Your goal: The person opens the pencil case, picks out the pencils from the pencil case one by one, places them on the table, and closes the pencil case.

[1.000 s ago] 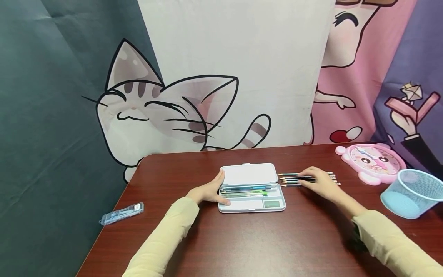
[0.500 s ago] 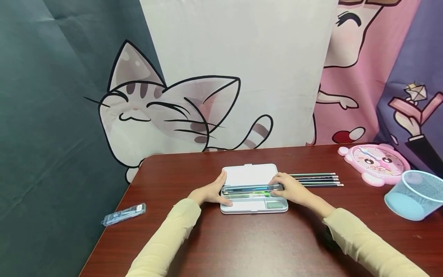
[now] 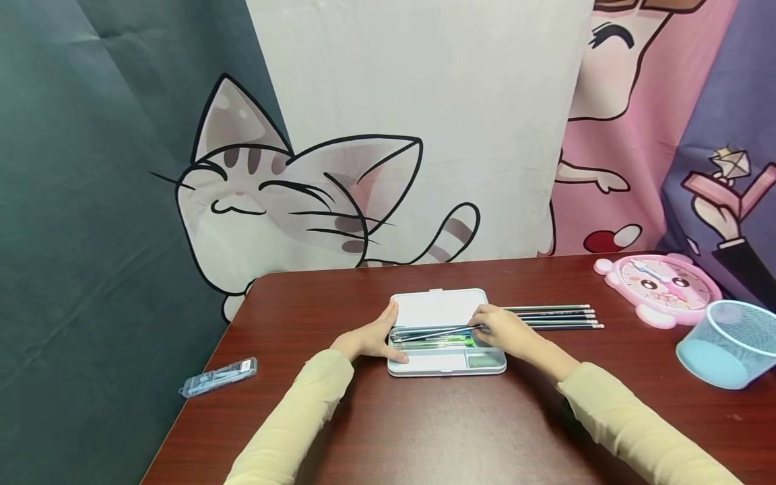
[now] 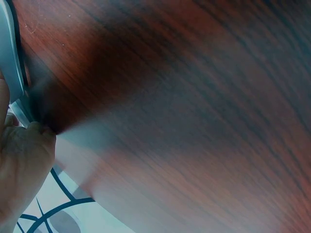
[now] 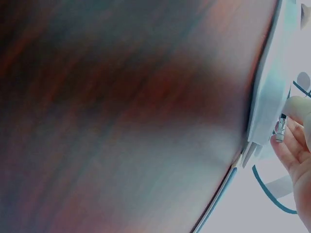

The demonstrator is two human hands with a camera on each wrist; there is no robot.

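A white pencil case (image 3: 439, 306) lies unfolded on the table, its tray holding several pens and pencils and a green eraser (image 3: 483, 361). My left hand (image 3: 368, 339) rests spread at its left end, thumb over the tray's front corner and index finger along the lid's edge. At the tray's right side my right hand (image 3: 502, 329) pinches a dark pencil (image 3: 445, 332), slanted over the other pens. The pencil's metal end (image 5: 280, 130) shows between thumb and fingers in the right wrist view. The left wrist view shows only part of the left hand and the case's edge (image 4: 12, 53).
Several pencils (image 3: 558, 316) lie side by side right of the case. Farther right are a pink clock (image 3: 663, 286) and a blue mesh cup (image 3: 724, 347). A clear blue packet (image 3: 219, 377) lies at the table's left edge. A printed cloth hangs behind.
My right hand has moved left from the loose pencils to the case's tray and now lifts one end of a pencil there. The left hand has stayed at the case's left end.
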